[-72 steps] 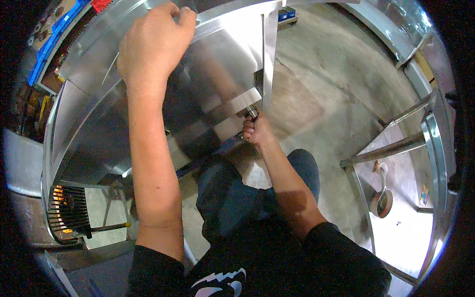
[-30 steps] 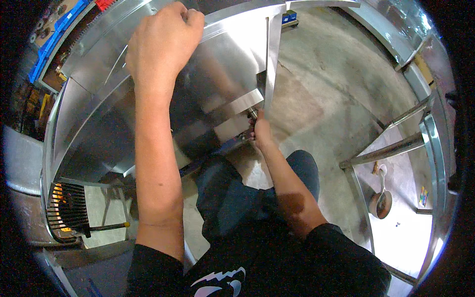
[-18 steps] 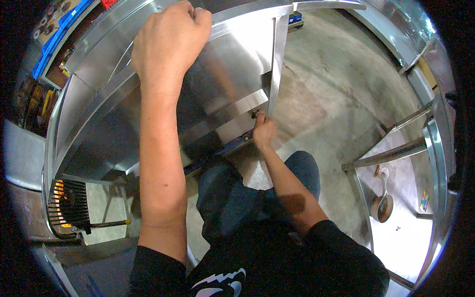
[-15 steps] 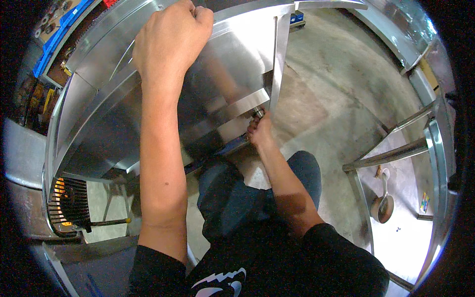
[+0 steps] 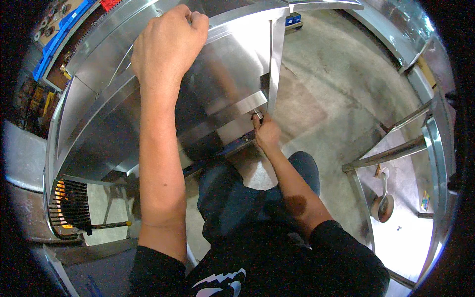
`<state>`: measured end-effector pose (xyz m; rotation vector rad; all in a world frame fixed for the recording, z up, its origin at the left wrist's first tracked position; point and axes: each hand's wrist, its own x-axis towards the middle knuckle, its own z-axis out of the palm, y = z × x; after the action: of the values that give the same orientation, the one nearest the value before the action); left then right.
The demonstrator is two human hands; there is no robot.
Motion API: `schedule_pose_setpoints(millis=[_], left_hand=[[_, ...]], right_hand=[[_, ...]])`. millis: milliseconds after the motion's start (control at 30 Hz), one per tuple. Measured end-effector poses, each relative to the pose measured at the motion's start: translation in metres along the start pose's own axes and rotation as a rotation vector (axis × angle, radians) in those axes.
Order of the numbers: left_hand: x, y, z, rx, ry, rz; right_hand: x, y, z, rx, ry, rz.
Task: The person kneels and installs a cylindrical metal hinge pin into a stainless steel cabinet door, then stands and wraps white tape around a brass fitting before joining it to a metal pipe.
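Note:
A large stainless steel cabinet [image 5: 217, 79] with a smooth front fills the space before me. My left hand [image 5: 170, 42] is closed at its upper rim [image 5: 247, 14], knuckles up, and the fingertips are hidden. Lower down, a narrow steel ledge [image 5: 245, 104] sticks out from the front panel. Just under its right end is a small round metal fitting [image 5: 258, 115], like a knob or a foot. My right hand [image 5: 267, 132] grips this fitting, thumb along its left side; the other fingers are partly hidden.
On the right stands a steel-legged table [image 5: 386, 158]; a ladle-like pan [image 5: 383, 208] lies on a white surface there. A black rake head [image 5: 69, 205] leans at lower left. Farther left are blue rails [image 5: 57, 42]. Concrete floor [image 5: 316, 94] extends to the right.
My right hand has turned at the wrist and shifted slightly, its thumb now pointing up along the fitting. The left hand stays at the rim, while the view has shifted a little.

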<state>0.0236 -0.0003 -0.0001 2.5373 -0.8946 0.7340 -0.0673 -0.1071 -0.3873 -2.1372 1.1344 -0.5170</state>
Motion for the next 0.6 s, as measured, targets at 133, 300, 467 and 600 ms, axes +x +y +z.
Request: schedule_pose_setpoints(millis=[133, 300, 467, 600], left_hand=[[-0.002, 0.001, 0.000, -0.013, 0.008, -0.017], [-0.001, 0.000, 0.003, -0.008, 0.023, -0.019], [0.003, -0.005, 0.008, -0.030, 0.033, 0.026], [0.005, -0.012, 0.014, -0.038, 0.077, 0.081]], right_hand=[[-0.004, -0.013, -0.002, 0.112, 0.052, 0.082], [-0.007, -0.021, 0.010, 0.518, 0.132, 0.209], [0.006, -0.005, 0.035, 0.712, 0.104, 0.315], [0.013, 0.002, 0.051, 0.829, 0.083, 0.345]])
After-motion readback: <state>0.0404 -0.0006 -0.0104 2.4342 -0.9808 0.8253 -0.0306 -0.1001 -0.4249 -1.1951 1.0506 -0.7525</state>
